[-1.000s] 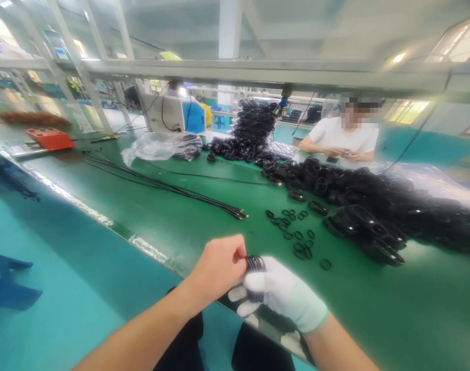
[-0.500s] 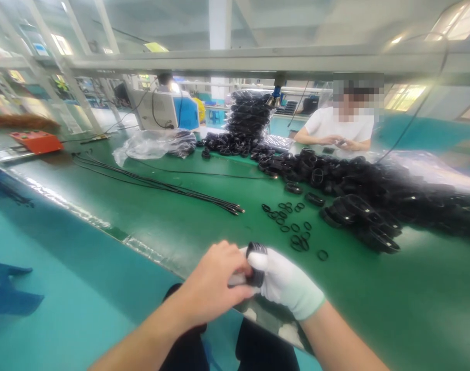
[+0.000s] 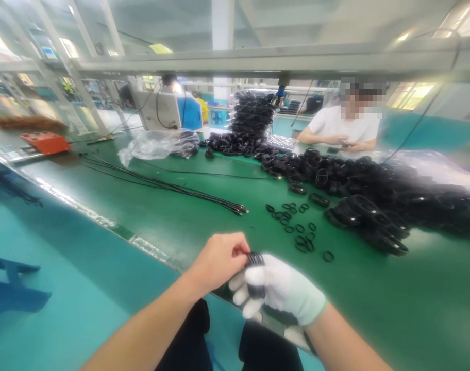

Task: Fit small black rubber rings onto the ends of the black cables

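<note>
My right hand [image 3: 285, 283], in a white glove with a pale green cuff, grips a coiled black cable [image 3: 255, 275] whose loops lie side by side. Its thumb presses across the loops and the other gloved fingers curl beneath them. My bare left hand [image 3: 221, 260] pinches the upper left edge of the coil, with its fingertips partly hidden. Both hands are above the near edge of the green table. Small black rings [image 3: 300, 228] lie scattered beyond my right hand. Straight black cables [image 3: 204, 195] with metal-tipped ends stretch across the table to the left.
A big heap of black coils [image 3: 358, 180] spreads along the right and back of the green table [image 3: 161, 226]. Behind it are a clear plastic bag [image 3: 150, 147] and a wrapped stack [image 3: 252, 111]. An orange box [image 3: 45, 142] stands left. A co-worker [image 3: 345, 123] sits across.
My left hand has shifted up from the coil's side to its top edge, fingers now pinched there. More gloved fingers show below the coil. The view has shifted slightly.
</note>
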Demonstrator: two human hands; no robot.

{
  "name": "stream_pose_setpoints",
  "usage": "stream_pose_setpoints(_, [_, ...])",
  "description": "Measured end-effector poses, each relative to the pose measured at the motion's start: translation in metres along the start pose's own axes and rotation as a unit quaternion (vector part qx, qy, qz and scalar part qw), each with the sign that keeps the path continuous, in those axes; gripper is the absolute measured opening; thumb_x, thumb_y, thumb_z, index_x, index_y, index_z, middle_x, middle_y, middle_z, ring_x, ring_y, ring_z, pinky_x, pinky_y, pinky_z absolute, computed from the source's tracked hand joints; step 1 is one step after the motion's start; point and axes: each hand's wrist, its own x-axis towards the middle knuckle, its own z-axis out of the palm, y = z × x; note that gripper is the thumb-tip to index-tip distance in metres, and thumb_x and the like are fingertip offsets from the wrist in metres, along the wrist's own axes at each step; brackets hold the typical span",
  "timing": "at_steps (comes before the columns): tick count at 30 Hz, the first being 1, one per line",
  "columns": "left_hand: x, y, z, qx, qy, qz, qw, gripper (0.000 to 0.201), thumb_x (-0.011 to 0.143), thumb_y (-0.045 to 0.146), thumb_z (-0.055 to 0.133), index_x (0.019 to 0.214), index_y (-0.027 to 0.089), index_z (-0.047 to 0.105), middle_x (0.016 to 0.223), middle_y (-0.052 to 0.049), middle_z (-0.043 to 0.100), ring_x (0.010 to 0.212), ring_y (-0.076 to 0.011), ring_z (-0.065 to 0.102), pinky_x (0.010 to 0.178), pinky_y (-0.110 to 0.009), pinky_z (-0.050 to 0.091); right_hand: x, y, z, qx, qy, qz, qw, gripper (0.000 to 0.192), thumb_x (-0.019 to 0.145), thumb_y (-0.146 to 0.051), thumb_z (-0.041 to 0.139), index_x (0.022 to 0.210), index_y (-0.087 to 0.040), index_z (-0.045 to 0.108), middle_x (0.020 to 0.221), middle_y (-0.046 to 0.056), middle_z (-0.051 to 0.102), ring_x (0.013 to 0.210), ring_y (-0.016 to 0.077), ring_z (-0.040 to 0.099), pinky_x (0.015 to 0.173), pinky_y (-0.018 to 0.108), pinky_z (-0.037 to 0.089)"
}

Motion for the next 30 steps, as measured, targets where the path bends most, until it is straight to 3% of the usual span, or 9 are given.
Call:
stream_pose_setpoints(7, [0.001,0.010,0.009,0.090,0.052,0.006,0.995,0.016,0.070,0.011,0.048,0.067,0.019,0.061,0.065,0.003,0.062,0.061,-0.0123,0.055,0.055,-0.021,0.038,0.004,0.001,0.003,0.006,0.026,-0.020,0.999,0.029,0.066,-0.024,0.073,0.087,-0.007,0.062,0.074,0.008,0.064,0.050,0.0111,0.059,0.041,0.020,0.050])
stream_pose_setpoints(11, [0.003,0.002,0.014,0.102,0.080,0.046,0.991,0.021,0.076,0.011,0.050,0.084,0.021,0.067,0.079,0.001,0.067,0.072,-0.0140,0.059,0.067,-0.024,0.045,0.002,-0.003,0.005,-0.002,0.064,-0.056,0.996,0.022,0.067,-0.025,0.070,0.076,-0.006,0.062,0.063,0.007,0.063,0.040,0.0076,0.053,0.034,0.015,0.043])
stream_pose_setpoints(14, [0.003,-0.007,0.024,0.111,0.118,0.091,0.983,0.028,0.083,0.013,0.048,0.102,0.021,0.066,0.095,-0.002,0.067,0.085,-0.0155,0.060,0.080,-0.027,0.046,-0.001,-0.007,0.005,0.004,0.068,-0.064,0.996,0.026,0.067,-0.027,0.071,0.081,-0.006,0.062,0.058,0.004,0.062,0.040,0.0090,0.055,0.034,0.015,0.043])
stream_pose_setpoints(18, [-0.001,-0.009,0.038,0.156,0.137,0.108,0.972,0.031,0.086,0.012,0.043,0.105,0.018,0.066,0.096,-0.006,0.067,0.090,-0.0189,0.060,0.081,-0.030,0.047,-0.001,-0.006,0.003,0.001,0.058,-0.059,0.997,0.030,0.066,-0.031,0.074,0.081,-0.008,0.061,0.059,0.004,0.061,0.044,0.0114,0.058,0.036,0.018,0.048])
stream_pose_setpoints(22, [-0.001,-0.001,0.028,0.116,0.106,0.105,0.982,0.029,0.085,0.014,0.045,0.104,0.019,0.067,0.097,-0.005,0.067,0.088,-0.0177,0.061,0.080,-0.029,0.048,-0.005,-0.011,0.007,-0.007,0.074,-0.060,0.995,0.025,0.066,-0.027,0.071,0.078,-0.008,0.061,0.058,0.002,0.060,0.042,0.0095,0.055,0.035,0.017,0.046])
stream_pose_setpoints(25, [0.013,0.005,0.005,0.046,0.051,0.095,0.993,0.023,0.084,0.023,0.051,0.101,0.023,0.067,0.097,-0.001,0.067,0.086,-0.0157,0.061,0.079,-0.026,0.048,-0.018,-0.025,0.013,-0.032,0.100,-0.056,0.993,0.024,0.067,-0.022,0.068,0.084,-0.008,0.062,0.067,0.005,0.063,0.047,0.0093,0.057,0.038,0.017,0.046])
stream_pose_setpoints(27, [0.034,0.005,-0.007,0.049,0.037,0.088,0.994,0.022,0.085,0.029,0.051,0.098,0.021,0.066,0.095,-0.001,0.068,0.084,-0.0158,0.061,0.076,-0.026,0.048,-0.026,-0.034,0.014,-0.057,0.114,-0.050,0.991,0.032,0.065,-0.019,0.069,0.093,-0.009,0.060,0.075,0.006,0.064,0.057,0.0142,0.063,0.044,0.021,0.051])
stream_pose_setpoints(30, [0.078,0.004,-0.004,0.112,0.022,0.092,0.989,0.019,0.083,0.027,0.050,0.086,0.018,0.066,0.084,-0.002,0.068,0.078,-0.0167,0.060,0.073,-0.027,0.046,-0.032,-0.041,0.008,-0.068,0.087,-0.055,0.992,0.042,0.063,-0.020,0.071,0.102,-0.010,0.056,0.082,0.009,0.064,0.073,0.0235,0.067,0.052,0.030,0.056])
